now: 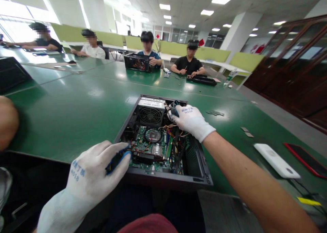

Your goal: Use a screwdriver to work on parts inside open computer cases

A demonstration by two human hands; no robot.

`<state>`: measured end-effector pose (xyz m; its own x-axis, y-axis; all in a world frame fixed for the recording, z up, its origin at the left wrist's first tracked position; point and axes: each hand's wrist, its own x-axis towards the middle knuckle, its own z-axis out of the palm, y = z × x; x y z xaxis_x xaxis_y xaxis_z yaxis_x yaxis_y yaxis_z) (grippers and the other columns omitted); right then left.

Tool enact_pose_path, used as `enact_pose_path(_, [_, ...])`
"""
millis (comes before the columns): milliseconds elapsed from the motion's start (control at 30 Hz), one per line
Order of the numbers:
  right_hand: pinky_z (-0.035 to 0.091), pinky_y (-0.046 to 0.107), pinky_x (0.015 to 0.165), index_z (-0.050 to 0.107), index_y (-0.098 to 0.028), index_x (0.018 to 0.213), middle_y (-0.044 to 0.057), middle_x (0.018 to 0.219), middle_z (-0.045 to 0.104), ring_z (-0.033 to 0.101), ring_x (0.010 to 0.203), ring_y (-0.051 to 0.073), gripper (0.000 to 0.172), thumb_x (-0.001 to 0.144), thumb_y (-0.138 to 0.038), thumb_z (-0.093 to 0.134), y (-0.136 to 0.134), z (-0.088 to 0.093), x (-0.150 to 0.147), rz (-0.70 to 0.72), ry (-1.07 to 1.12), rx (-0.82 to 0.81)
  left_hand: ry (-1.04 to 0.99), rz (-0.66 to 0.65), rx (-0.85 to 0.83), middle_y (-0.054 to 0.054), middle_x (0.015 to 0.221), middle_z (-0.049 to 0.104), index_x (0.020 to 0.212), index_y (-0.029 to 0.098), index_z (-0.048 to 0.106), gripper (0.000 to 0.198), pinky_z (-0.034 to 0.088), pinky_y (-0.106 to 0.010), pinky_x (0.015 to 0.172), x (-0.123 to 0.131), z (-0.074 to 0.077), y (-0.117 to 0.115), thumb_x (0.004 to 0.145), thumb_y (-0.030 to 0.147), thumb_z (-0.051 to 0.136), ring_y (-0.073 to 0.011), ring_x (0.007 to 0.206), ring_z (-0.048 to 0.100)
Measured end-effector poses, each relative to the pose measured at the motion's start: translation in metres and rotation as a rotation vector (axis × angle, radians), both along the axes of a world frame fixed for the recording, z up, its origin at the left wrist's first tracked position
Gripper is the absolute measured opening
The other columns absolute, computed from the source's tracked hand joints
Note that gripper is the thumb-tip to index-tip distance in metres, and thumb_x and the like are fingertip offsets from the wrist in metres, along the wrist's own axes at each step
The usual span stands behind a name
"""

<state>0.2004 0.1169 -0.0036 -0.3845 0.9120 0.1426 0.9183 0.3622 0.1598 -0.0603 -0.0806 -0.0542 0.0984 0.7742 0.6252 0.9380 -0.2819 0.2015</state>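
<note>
A black desktop computer case [204, 165] lies open on the table, close to my body. Inside it are a power supply with a fan [151, 115], a green motherboard [143, 137] with a bare processor socket, and bundles of cables [176, 148]. My left hand [95, 166], in a white work glove, grips the near left corner of the case, fingers and thumb closed around its edge. Reaching into the far right part, my gloved right hand [189, 120] has its fingers curled over a dark and metallic part beside the power supply; the fingers partly hide it.
On the green table [76, 107] to the right are a white power bank-like device [277, 161], a red-edged dark tray [306, 160] and small grey pieces [247, 132]. Several people sit across, two with computer parts. A dark case [12, 75] stands at left, near someone's arm.
</note>
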Motion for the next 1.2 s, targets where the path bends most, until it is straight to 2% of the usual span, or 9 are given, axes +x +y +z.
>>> enact_pose_path(133, [0.042,0.04,0.082,0.067,-0.016,0.108,0.018,0.107,0.073,0.061,0.104,0.033,0.046,0.099,-0.055,0.044,-0.011,-0.003,0.004,0.017,-0.028,0.084,-0.006,-0.004,-0.01,-0.001,0.078,0.065,0.108,0.023,0.071,0.027,0.047,-0.033,0.067,0.0,0.0,0.0,0.096,0.043,0.058,-0.0193,0.071,0.065])
enact_pose_path(267, [0.041,0.04,0.082,0.067,-0.015,0.107,0.018,0.108,0.071,0.059,0.105,0.034,0.045,0.096,-0.055,0.049,-0.018,-0.003,0.007,-0.017,-0.029,0.133,-0.006,-0.002,-0.017,0.0,0.076,0.064,0.108,0.023,0.071,0.028,0.046,-0.033,0.065,-0.001,-0.001,-0.001,0.096,0.044,0.058,-0.0194,0.07,0.065])
enact_pose_path(533, [0.04,0.04,0.081,0.066,-0.014,0.112,0.018,0.111,0.069,0.057,0.102,0.033,0.048,0.092,-0.056,0.056,-0.017,-0.009,0.011,-0.051,0.018,0.155,0.006,0.009,-0.028,-0.001,0.078,0.065,0.109,0.023,0.071,0.029,0.047,-0.034,0.066,0.0,0.002,-0.001,0.097,0.045,0.056,-0.0207,0.071,0.067])
enact_pose_path(700, [0.039,0.04,0.082,0.071,-0.018,0.107,0.017,0.111,0.068,0.055,0.107,0.033,0.039,0.095,-0.051,0.054,-0.013,-0.011,0.011,-0.046,-0.018,0.095,0.027,0.014,-0.026,-0.001,0.075,0.063,0.108,0.023,0.071,0.03,0.047,-0.034,0.064,0.001,0.003,-0.002,0.097,0.045,0.055,-0.0208,0.07,0.066])
enact_pose_path(867, [0.039,0.04,0.082,0.073,-0.019,0.105,0.016,0.11,0.068,0.054,0.107,0.033,0.042,0.095,-0.056,0.054,-0.011,-0.011,0.012,-0.043,-0.019,0.129,0.013,0.018,-0.048,-0.001,0.077,0.064,0.108,0.023,0.071,0.03,0.046,-0.033,0.065,0.001,0.003,-0.002,0.097,0.046,0.056,-0.02,0.07,0.065])
enact_pose_path(1200, [0.041,0.041,0.081,0.067,-0.016,0.106,0.017,0.11,0.067,0.056,0.104,0.034,0.045,0.089,-0.057,0.061,-0.026,-0.011,0.015,-0.029,0.005,0.195,-0.016,-0.016,-0.086,-0.001,0.081,0.067,0.112,0.025,0.07,0.033,0.05,-0.033,0.067,-0.002,0.013,-0.002,0.095,0.051,0.057,-0.0198,0.073,0.068])
